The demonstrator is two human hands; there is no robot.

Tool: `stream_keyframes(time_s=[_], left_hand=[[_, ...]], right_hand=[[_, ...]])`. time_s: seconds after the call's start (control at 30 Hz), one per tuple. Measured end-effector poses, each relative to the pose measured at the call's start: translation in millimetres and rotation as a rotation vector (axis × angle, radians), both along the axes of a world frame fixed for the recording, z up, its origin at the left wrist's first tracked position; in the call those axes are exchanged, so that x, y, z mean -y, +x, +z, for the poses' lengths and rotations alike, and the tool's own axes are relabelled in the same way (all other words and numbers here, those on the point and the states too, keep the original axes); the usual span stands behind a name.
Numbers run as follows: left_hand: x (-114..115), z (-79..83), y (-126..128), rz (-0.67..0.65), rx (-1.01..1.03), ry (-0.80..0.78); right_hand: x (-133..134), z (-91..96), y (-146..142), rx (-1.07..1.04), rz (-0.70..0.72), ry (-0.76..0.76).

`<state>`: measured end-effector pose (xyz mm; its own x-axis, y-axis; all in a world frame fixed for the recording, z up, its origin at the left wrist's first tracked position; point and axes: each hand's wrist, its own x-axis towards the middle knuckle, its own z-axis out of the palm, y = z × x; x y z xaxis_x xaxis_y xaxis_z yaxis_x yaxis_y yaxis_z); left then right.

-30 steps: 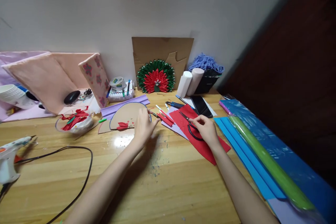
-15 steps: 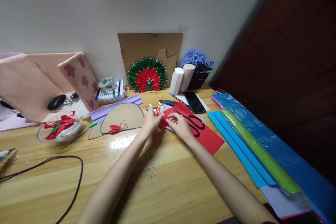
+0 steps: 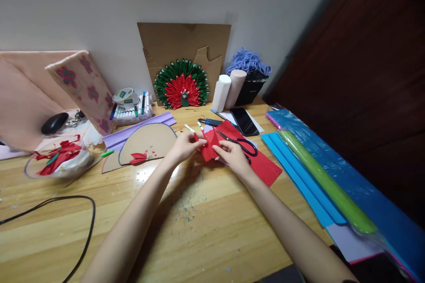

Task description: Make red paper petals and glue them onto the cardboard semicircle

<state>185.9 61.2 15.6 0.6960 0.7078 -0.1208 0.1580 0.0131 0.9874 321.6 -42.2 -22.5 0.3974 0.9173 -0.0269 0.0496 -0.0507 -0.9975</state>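
Between my two hands is a small piece of red crepe paper. My left hand pinches its left side between thumb and fingers. The fingertips of my right hand are closed on its right edge. Just beyond my right hand, black-handled scissors lie on a larger red sheet on the table. A half-round cardboard piece, edged in blue, lies left of my left hand with a red petal-like piece on it.
A green and red fan-shaped craft leans against cardboard at the wall. Markers, a phone and white rolls stand or lie at the back. A bowl of red scraps and a black cable are at left; blue and green rolls at right.
The small red paper has come into fuller view, spread out between my hands. My hands have moved slightly apart. The camera view has shifted a little.
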Motion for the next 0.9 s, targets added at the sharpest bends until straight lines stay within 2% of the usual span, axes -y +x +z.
stream_keyframes(time_s=[0.13, 0.27, 0.4, 0.6, 0.7, 0.8, 0.9], left_hand=[[4, 3.3, 2, 0.095, -0.043, 0.050], [23, 2.3, 12, 0.141, -0.017, -0.051], [33, -0.1, 16, 0.079, 0.034, -0.079], [21, 6.5, 9, -0.028, 0.016, -0.152], [15, 5.6, 8, 0.026, 0.032, -0.063], [15, -1.2, 10, 0.140, 0.014, 0.089], [24, -9.6, 17, 0.244, -0.001, 0.153]], right_hand=[[2, 5.0, 4, -0.078, -0.118, 0.011], [6, 7.0, 2, -0.009, -0.169, 0.047], [9, 9.3, 2, 0.034, -0.194, 0.083], [10, 13.1, 7, -0.046, -0.169, 0.037], [12, 14.6, 6, -0.111, -0.088, -0.003], [12, 14.5, 4, -0.194, 0.002, -0.032], [12, 12.9, 3, -0.248, -0.032, -0.022]])
